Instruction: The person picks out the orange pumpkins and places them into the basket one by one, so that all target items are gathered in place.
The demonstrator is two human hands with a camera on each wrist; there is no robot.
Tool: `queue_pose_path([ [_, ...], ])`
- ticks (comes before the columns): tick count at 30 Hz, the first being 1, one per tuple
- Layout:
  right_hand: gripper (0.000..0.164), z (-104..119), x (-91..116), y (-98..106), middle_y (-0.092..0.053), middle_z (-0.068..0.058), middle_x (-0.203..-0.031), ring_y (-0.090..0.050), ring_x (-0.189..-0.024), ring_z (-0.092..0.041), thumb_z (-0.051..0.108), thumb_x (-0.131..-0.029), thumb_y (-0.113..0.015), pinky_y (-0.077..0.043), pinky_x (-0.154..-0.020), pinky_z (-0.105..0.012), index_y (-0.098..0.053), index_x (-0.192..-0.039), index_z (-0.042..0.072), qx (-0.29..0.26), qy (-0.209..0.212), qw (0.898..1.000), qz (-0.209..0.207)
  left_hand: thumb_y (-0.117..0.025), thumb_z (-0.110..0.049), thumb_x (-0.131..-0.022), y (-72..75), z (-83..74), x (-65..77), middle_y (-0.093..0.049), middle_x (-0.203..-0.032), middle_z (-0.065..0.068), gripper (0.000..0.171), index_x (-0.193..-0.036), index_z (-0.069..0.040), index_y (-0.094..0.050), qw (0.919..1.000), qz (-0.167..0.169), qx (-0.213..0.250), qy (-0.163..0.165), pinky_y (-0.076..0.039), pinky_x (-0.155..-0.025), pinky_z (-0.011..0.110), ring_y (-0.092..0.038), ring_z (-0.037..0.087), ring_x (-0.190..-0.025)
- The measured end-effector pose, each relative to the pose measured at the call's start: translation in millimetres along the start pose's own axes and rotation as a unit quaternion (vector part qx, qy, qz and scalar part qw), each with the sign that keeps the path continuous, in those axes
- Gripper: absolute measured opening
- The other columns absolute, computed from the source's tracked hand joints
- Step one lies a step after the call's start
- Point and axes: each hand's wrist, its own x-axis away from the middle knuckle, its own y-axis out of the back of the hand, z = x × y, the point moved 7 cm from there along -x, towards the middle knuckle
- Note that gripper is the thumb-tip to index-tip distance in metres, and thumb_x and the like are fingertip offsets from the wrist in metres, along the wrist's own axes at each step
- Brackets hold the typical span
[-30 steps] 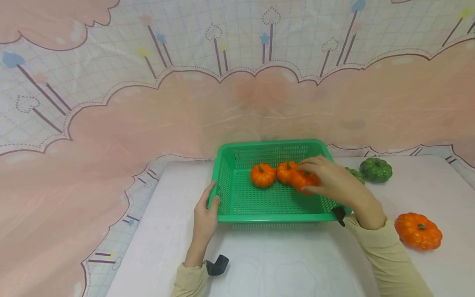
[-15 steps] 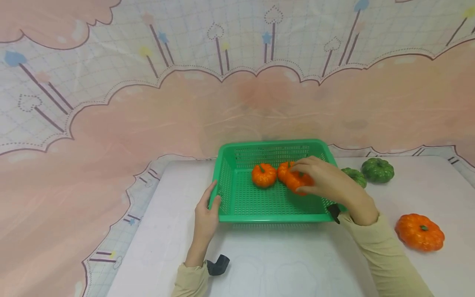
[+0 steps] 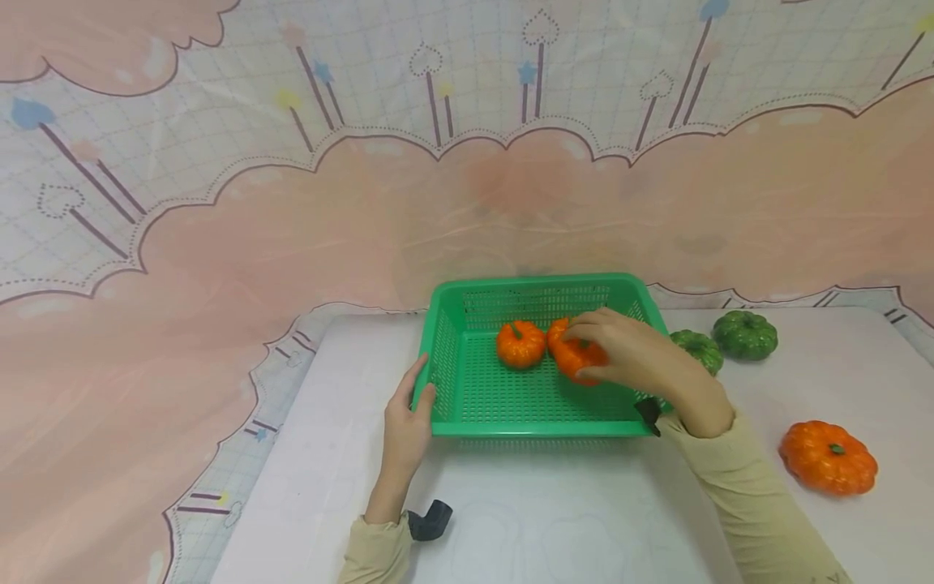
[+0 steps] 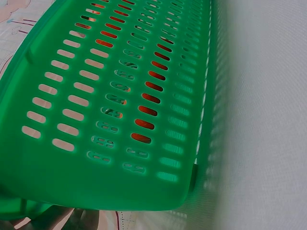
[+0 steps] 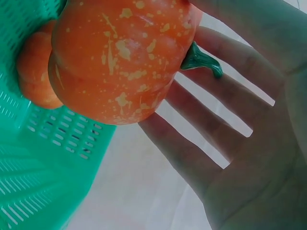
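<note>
A green perforated basket point(image 3: 503, 429) stands on the white table with small orange pumpkins inside. My left hand point(image 3: 405, 430) holds its left rim, thumb at the edge; in the left wrist view the fingers point(image 4: 81, 220) show only partly beneath the basket. My right hand point(image 3: 627, 349) reaches over the right side and grips an orange pumpkin point(image 3: 580, 359) with a green stem. The right wrist view shows this speckled pumpkin point(image 5: 120, 57) at the fingertips, apart from the palm. To its left lie another pumpkin point(image 3: 556, 334), partly hidden, and one fully visible pumpkin point(image 3: 521, 345).
Two green pumpkins point(image 3: 746, 335) sit on the table point(image 3: 540, 511) right of the basket, the nearer one partly behind the right arm. A larger orange pumpkin point(image 3: 828, 457) lies further right. A patterned pink cloth point(image 3: 467, 203) rises behind the table.
My right hand has moved left and slightly inward with the pumpkin, bringing it closer to the others in the basket. My left hand keeps its place on the rim.
</note>
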Motion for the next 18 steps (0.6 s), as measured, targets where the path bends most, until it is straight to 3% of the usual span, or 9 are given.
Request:
queue_pose_path([
  [6,0.046,2,-5,-3,-0.065,-0.010,-0.127,-0.056,-0.122,-0.033,0.018,-0.078,-0.085,-0.049,-0.102,-0.048,-0.070,-0.119,0.006,-0.001,0.004,1.000,0.003,-0.048,-0.011,-0.103,-0.5,-0.3,-0.2,-0.040,-0.155,0.013,0.047,-0.150,-0.012,-0.044,1.0000,0.004,0.002,0.008,-0.036,-0.116,0.044,-0.038,0.029,-0.144],
  [18,0.045,5,-13,-6,-0.066,-0.008,-0.124,-0.056,-0.119,-0.030,0.017,-0.078,-0.086,-0.052,-0.098,-0.045,-0.069,-0.118,0.005,-0.002,0.013,1.000,0.005,-0.048,-0.010,-0.103,-1.0,2.7,-1.3,-0.039,-0.156,0.014,0.046,-0.149,-0.011,-0.045,0.9999,0.004,0.010,0.003,-0.033,-0.118,0.046,-0.036,0.031,-0.145],
])
